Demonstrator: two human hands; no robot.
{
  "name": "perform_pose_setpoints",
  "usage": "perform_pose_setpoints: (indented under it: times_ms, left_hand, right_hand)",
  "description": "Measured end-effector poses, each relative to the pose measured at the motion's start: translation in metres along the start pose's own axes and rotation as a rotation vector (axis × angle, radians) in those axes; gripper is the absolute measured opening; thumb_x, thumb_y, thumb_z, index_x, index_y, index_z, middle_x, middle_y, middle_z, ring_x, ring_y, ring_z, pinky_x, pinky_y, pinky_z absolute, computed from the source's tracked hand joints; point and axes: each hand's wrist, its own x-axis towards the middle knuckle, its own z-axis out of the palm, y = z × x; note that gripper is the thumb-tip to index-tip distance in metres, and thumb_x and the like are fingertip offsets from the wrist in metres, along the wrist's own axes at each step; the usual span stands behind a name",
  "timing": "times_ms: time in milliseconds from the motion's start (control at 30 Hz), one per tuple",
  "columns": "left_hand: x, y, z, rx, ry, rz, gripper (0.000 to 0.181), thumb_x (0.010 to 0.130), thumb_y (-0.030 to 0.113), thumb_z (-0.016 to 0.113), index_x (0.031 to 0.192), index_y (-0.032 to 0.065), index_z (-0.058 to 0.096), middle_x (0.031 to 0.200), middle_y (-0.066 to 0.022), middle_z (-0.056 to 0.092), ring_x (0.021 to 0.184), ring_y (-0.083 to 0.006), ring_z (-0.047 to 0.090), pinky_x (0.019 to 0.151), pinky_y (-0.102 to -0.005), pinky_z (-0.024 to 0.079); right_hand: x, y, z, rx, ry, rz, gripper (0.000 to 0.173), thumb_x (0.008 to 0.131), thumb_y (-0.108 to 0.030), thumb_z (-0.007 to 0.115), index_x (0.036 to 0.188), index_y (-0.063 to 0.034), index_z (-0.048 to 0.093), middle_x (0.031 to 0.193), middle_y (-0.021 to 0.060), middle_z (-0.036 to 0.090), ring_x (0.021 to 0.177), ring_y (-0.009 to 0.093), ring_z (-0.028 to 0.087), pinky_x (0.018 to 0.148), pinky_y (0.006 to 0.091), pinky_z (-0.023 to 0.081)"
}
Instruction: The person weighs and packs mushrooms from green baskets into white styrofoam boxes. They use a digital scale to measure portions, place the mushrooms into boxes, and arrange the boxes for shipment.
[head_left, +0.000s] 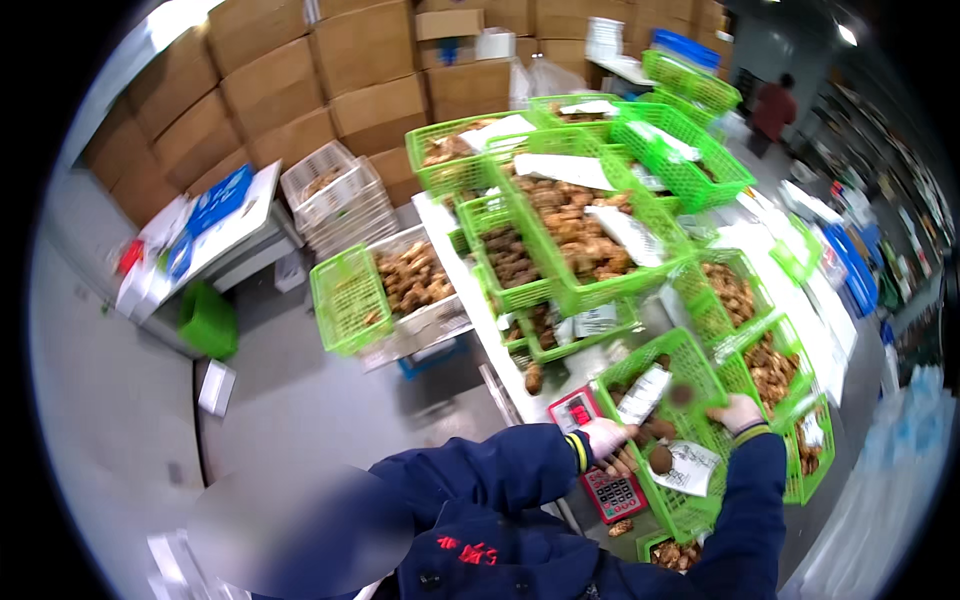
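Note:
A green plastic basket (667, 517) sits in front of me, holding brown tubers or roots (660, 459) and paper slips (686, 469) with handwriting. At its left rim is my left hand (609, 441), with fingers closed over the edge. My right hand (737, 414) grips the opposite rim. Beside and partly under the basket's left side, a red digital scale (615, 493) shows its keypad and lit display. Whether the basket rests on the scale or is lifted, I cannot tell. A small piece of root (621, 528) lies near the keypad.
Green baskets (574, 296) of knobbly roots stand stacked beyond. More baskets (772, 371) line the right. To the left, a white crate (420, 277) holds roots beside stacked white crates (345, 202). Cardboard boxes (367, 45) wall the back. A person (772, 112) stands far off.

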Motion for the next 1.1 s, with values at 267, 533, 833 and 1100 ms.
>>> perform_pose_setpoints:
  times_ms: [267,533,833,1100]
  left_hand:
    - [-0.115,-0.070,-0.001,-0.120,-0.371,-0.003,0.043,0.088,0.043,0.056,0.087,0.0008,0.064,0.072,-0.0107,0.066,0.057,-0.0174,0.062,0.052,-0.0306,0.052]
    - [-0.293,-0.133,-0.094,-0.183,-0.050,0.355,0.031,0.091,0.034,0.055,0.097,0.0048,0.064,0.080,0.0003,0.066,0.069,-0.0072,0.058,0.064,-0.0244,0.048]
    - [-0.414,-0.225,-0.253,-0.473,0.458,0.593,0.049,0.086,0.048,0.057,0.092,-0.0009,0.061,0.078,-0.0078,0.064,0.063,-0.0112,0.059,0.049,-0.0215,0.044]
    - [-0.498,-0.267,-0.337,-0.409,1.413,0.587,0.092,0.072,0.054,0.069,0.131,-0.0056,0.032,0.124,-0.0245,0.048,0.118,-0.0304,0.046,0.099,-0.0330,0.036]
  right_hand:
    - [-0.109,-0.065,0.010,0.015,0.049,-0.175,0.035,0.070,-0.033,0.077,0.090,-0.0055,0.069,0.079,0.0128,0.068,0.070,0.023,0.066,0.066,0.0334,0.050]
    - [-0.104,-0.262,0.115,-0.013,-0.265,-0.312,0.030,0.071,-0.032,0.076,0.092,-0.0117,0.070,0.078,0.0092,0.069,0.069,0.018,0.066,0.067,0.0302,0.050]
    - [-0.028,-0.564,0.231,0.307,-0.425,-0.658,0.019,0.078,-0.010,0.070,0.092,0.0021,0.066,0.076,0.0021,0.065,0.066,0.008,0.056,0.059,0.0234,0.045]
    - [0.007,-0.783,0.383,0.412,-0.571,-0.787,0.023,0.081,-0.010,0.068,0.100,0.0013,0.064,0.087,0.0016,0.065,0.072,0.009,0.056,0.066,0.0238,0.045]
